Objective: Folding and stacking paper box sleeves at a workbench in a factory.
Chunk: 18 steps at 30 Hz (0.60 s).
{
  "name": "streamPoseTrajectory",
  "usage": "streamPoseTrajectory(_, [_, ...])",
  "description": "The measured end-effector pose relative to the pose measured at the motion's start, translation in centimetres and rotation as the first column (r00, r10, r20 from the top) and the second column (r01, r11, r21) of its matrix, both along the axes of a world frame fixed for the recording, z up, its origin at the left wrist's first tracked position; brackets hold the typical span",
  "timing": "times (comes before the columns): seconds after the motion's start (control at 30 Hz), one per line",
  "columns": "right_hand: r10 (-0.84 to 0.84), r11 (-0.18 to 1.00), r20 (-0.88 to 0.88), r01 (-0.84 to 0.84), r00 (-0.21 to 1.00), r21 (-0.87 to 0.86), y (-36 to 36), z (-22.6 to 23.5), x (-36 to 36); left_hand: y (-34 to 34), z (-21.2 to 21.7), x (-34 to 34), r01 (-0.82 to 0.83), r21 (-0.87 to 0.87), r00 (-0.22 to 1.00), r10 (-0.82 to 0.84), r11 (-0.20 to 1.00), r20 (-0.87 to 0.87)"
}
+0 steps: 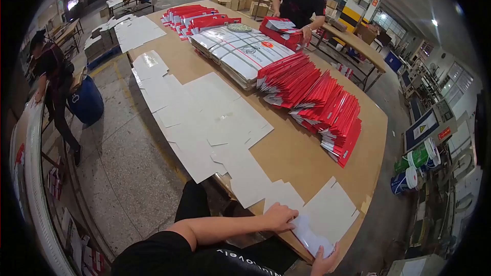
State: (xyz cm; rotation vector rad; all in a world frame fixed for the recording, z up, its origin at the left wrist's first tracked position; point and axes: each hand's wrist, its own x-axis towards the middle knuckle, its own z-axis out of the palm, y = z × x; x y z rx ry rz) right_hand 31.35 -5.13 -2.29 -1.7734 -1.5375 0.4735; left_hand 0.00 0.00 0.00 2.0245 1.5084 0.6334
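Observation:
At the near edge of the table, a glossy, pale plastic sheet (308, 236) lies between my hands, over a flat greyish-white cardboard blank (331, 209). The fingers of my left hand (280, 217) are bent and closed on the sheet's left end. Down at the near right, my right hand (324, 262) pinches the other end, its thumb on top and part of the hand cut off by the lower rim. More die-cut cardboard blanks (197, 105) overlap along the table's left side, running up to my left hand.
Fanned red-and-white folded packs (319, 99) stand on the brown table (286, 161), beside a strapped stack of printed sheets (238, 51). Across the table, a person (302, 5) handles a red pack. Another person (53, 76) stands left near a blue barrel (86, 99). Buckets (404, 180) stand on the right.

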Motion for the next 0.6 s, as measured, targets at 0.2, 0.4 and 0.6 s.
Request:
streamPoseTrajectory(0.2, [0.001,0.998,0.289,0.015,0.957,-0.053,-1.1,1.8,-2.8,-1.0,0.3,-0.1,0.094,-0.360,0.992,-0.120,0.928,-0.051])
streamPoseTrajectory(0.4, [0.376,0.779,0.535,-0.571,0.756,0.259,1.5,2.6,-7.6,-3.4,-3.0,2.8,0.294,0.302,0.948,-0.237,0.907,-0.212])
streamPoseTrajectory(0.6, [0.567,0.767,0.286,-0.622,0.772,0.157,1.0,1.2,-9.2,-5.7,-3.1,-2.4,0.314,0.451,0.921,-0.152,0.835,-0.360])
